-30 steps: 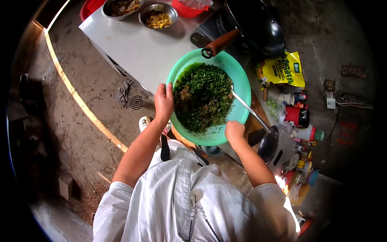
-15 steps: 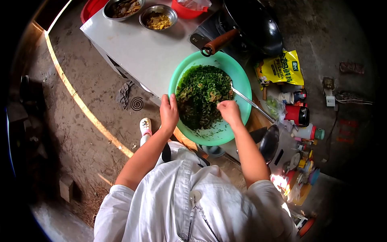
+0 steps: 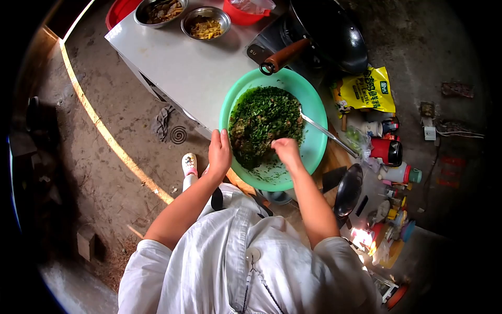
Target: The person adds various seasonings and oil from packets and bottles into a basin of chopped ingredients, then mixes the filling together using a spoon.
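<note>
A mint-green bowl point(image 3: 315, 133) holds chopped greens point(image 3: 272, 107) mixed with some brownish bits. At its left rim is my left hand point(image 3: 220, 152), thumb and fingers upright against the side, steadying the bowl. My right hand point(image 3: 286, 152) is closed over the lower middle of the bowl, fingertips at the greens; whatever it grips is too small or hidden to name. A metal ladle point(image 3: 327, 132) leans over the right rim, its head in the greens.
Two steel bowls of food point(image 3: 206, 23) point(image 3: 160, 11) stand on the white table point(image 3: 162, 57) beside a red bowl point(image 3: 243, 14). A black wok point(image 3: 334, 39) points its wooden handle at the green bowl. Right of it lie a yellow packet point(image 3: 368, 90) and several jars point(image 3: 386, 150).
My right hand has moved from the lower right rim in over the greens, then left and slightly down. My left hand has slid down along the left rim. The greens have shifted.
</note>
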The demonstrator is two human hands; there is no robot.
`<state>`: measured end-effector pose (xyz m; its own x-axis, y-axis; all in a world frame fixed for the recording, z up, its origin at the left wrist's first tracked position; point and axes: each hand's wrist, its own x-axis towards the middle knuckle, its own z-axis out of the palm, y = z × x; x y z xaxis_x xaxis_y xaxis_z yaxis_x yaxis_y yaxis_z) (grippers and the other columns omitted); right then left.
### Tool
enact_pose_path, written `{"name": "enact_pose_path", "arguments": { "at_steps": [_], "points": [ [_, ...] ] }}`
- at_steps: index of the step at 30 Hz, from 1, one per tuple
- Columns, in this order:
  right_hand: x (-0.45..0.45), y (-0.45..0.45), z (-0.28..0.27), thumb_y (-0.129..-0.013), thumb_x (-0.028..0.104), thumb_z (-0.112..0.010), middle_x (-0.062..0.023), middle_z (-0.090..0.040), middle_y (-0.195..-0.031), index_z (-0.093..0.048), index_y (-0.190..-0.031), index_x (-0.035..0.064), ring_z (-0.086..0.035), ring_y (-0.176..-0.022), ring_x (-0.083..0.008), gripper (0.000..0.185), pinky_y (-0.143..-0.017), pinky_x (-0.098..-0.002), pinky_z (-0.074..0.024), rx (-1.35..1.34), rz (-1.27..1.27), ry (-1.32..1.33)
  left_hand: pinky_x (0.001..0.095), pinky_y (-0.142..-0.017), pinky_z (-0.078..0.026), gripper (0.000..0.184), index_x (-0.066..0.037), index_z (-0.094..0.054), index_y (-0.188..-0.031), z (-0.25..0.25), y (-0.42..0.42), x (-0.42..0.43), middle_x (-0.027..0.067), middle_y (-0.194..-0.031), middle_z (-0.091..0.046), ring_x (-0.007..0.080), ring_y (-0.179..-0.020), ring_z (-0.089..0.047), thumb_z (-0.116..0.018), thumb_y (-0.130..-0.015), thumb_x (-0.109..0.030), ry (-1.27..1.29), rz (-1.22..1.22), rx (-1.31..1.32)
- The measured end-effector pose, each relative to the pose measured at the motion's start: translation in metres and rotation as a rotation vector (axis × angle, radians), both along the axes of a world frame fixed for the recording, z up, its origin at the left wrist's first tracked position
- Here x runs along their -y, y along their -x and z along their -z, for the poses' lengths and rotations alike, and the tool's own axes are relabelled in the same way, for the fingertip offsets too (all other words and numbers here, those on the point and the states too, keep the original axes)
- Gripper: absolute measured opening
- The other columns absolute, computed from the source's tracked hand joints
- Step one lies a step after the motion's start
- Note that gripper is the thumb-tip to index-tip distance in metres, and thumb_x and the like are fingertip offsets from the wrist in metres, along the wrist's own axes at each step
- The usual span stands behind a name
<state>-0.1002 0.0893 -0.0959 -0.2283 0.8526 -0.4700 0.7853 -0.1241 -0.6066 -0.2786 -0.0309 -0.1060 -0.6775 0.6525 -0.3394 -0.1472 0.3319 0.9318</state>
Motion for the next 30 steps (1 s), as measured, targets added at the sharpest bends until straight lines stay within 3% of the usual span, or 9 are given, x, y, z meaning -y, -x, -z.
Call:
{"name": "enact_pose_path", "arguments": {
  "at_steps": [5, 9, 12, 19, 21, 23, 24, 27, 30],
  "points": [
    [-0.016, -0.018, -0.064, -0.078, 0.02, -0.054, -0.0192, -0.061, -0.071, -0.065, -0.073, 0.0067, -0.058, -0.066, -0.0364, 0.018, -0.062, -0.0422, -0.0464, 0.456, -0.203, -0.366, 0.0367, -0.055, -0.036, 0.032, -0.001, -0.04, -0.078, -0.001, -0.013, 0.024, 0.0137, -0.062, -0.042, 0.0231, -0.056, -0.041, -0.036, -0.093, -0.028, -0.005, 0.097, 0.165],
    [0.025, -0.064, -0.031, -0.071, 0.014, -0.057, -0.0159, -0.063, -0.077, -0.066, -0.073, 0.008, -0.061, -0.077, -0.0325, 0.01, -0.068, -0.0427, -0.0475, 0.805, -0.355, -0.214, 0.0324, -0.053, -0.036, 0.031, -0.001, -0.041, -0.078, -0.001, -0.017, 0.033, 0.0086, -0.062, -0.042, 0.0162, -0.056, -0.041, -0.037, -0.093, -0.028, 0.021, 0.164, 0.274],
    [0.053, -0.038, -0.036, -0.071, 0.02, -0.057, -0.0158, -0.061, -0.071, -0.064, -0.071, 0.0056, -0.058, -0.069, -0.0346, 0.016, -0.064, -0.0397, -0.0474, 0.368, -0.293, 0.056, 0.0218, -0.041, -0.037, 0.029, -0.005, -0.047, -0.085, 0.011, -0.022, 0.036, -0.0005, -0.062, -0.045, 0.0075, -0.049, -0.042, -0.037, -0.094, -0.031, -0.034, 0.174, 0.25],
    [-0.003, 0.007, -0.042, -0.074, 0.014, -0.061, 0.0026, -0.042, -0.05, -0.058, -0.07, 0.0023, -0.031, -0.036, -0.0049, 0.013, -0.032, -0.0222, -0.0188, -0.211, 0.333, 0.44, 0.0236, -0.047, -0.042, 0.031, -0.002, -0.046, -0.083, 0.004, -0.029, 0.043, 0.0019, -0.065, -0.046, 0.0094, -0.054, -0.047, -0.038, -0.093, -0.031, -0.043, 0.204, 0.402],
    [-0.02, -0.01, -0.047, -0.074, 0.015, -0.062, -0.0027, -0.048, -0.049, -0.059, -0.07, 0.0021, -0.039, -0.036, -0.0111, 0.014, -0.034, -0.0277, -0.0288, -0.209, 0.27, 0.336, 0.0242, -0.046, -0.042, 0.032, -0.002, -0.044, -0.078, 0.003, -0.032, 0.047, 0.0017, -0.062, -0.043, 0.0093, -0.053, -0.046, -0.039, -0.093, -0.03, -0.05, 0.203, 0.435],
    [-0.024, -0.039, -0.04, -0.073, 0.015, -0.06, -0.0111, -0.057, -0.057, -0.061, -0.07, 0.0026, -0.052, -0.045, -0.023, 0.012, -0.046, -0.0348, -0.042, 0.15, -0.058, -0.191, 0.0246, -0.056, -0.049, 0.03, -0.002, -0.047, -0.094, 0.003, -0.028, 0.049, 0.0047, -0.078, -0.053, 0.0106, -0.065, -0.055, -0.038, -0.093, -0.031, -0.009, 0.306, 0.517],
    [-0.02, -0.038, -0.06, -0.071, 0.017, -0.06, -0.0156, -0.061, -0.068, -0.062, -0.07, 0.003, -0.058, -0.06, -0.0325, 0.014, -0.061, -0.0384, -0.046, 0.419, -0.105, -0.101, 0.0246, -0.056, -0.049, 0.03, -0.002, -0.047, -0.094, 0.001, -0.025, 0.048, 0.0047, -0.078, -0.053, 0.0106, -0.065, -0.055, -0.038, -0.093, -0.031, -0.01, 0.31, 0.517],
    [0.014, -0.063, -0.05, -0.071, 0.019, -0.06, -0.0153, -0.061, -0.066, -0.063, -0.07, 0.0033, -0.057, -0.061, -0.0346, 0.016, -0.059, -0.0386, -0.046, 0.612, -0.314, -0.127, 0.0232, -0.052, -0.038, 0.029, -0.004, -0.044, -0.082, -0.017, -0.008, 0.034, 0.0007, -0.068, -0.045, 0.0083, -0.06, -0.044, -0.039, -0.093, -0.029, -0.051, 0.225, 0.379],
    [0.044, -0.055, -0.023, -0.069, 0.018, -0.061, -0.0145, -0.061, -0.066, -0.063, -0.073, 0.0033, -0.056, -0.056, -0.0301, 0.015, -0.054, -0.0363, -0.0444, 0.363, -0.352, 0.045, 0.0303, -0.054, -0.036, 0.032, -0.001, -0.041, -0.079, -0.01, 0.006, 0.016, 0.0064, -0.062, -0.04, 0.0141, -0.058, -0.039, -0.039, -0.093, -0.03, -0.047, 0.248, 0.12]
  ]
}}
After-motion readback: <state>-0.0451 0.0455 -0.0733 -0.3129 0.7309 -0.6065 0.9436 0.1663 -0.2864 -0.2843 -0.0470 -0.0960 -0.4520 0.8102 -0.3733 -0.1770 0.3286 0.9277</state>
